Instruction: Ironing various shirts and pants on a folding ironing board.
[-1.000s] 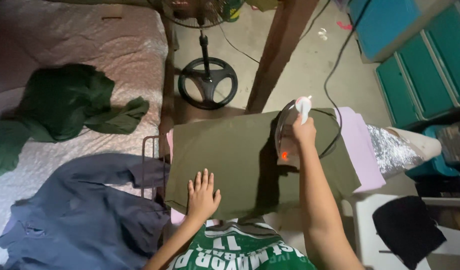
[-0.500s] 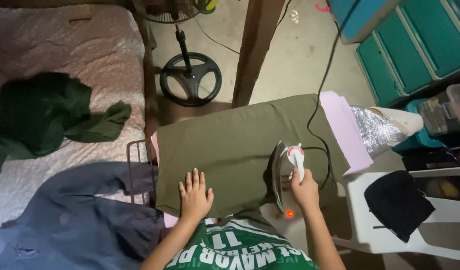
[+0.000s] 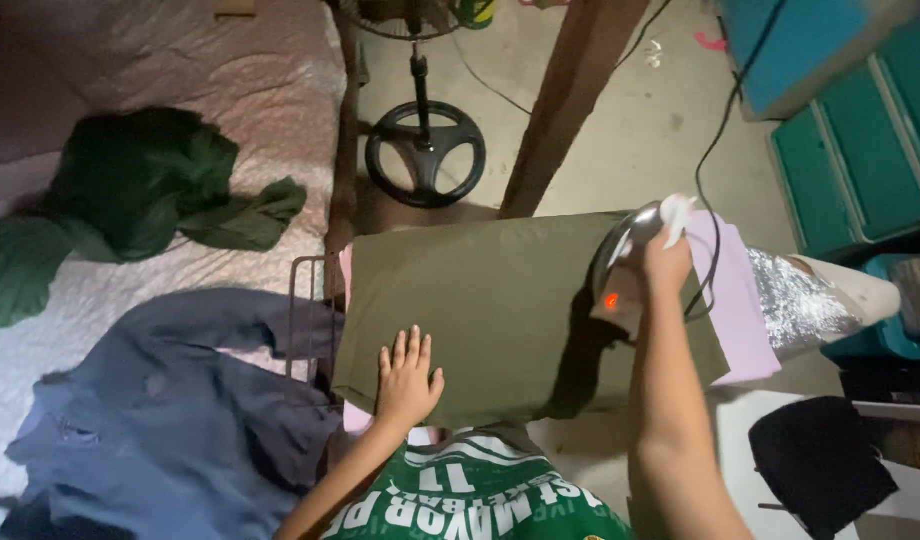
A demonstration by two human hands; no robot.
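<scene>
Head view: your right hand [image 3: 666,262] is closed around the white handle of the silver electric iron [image 3: 625,262], which sits on the far right part of the olive-green folded cloth [image 3: 500,305]; a red lamp glows on the iron's near side. The iron's black cord [image 3: 718,150] runs up and away across the concrete floor. Your left hand [image 3: 408,379] lies flat, fingers spread, holding nothing, pressed on the near left edge of the same cloth. The cloth is spread over the ironing board, whose pale pink cover [image 3: 740,300] and silver foil-like tip [image 3: 795,300] show at the right end. To your left, a dark blue garment [image 3: 170,420] and a crumpled dark green garment [image 3: 130,195] lie on the pink-sheeted bed [image 3: 230,90]. A black fan base [image 3: 426,155] stands on the floor beyond the board. Teal storage drawers [image 3: 860,130] are at the upper right.
</scene>
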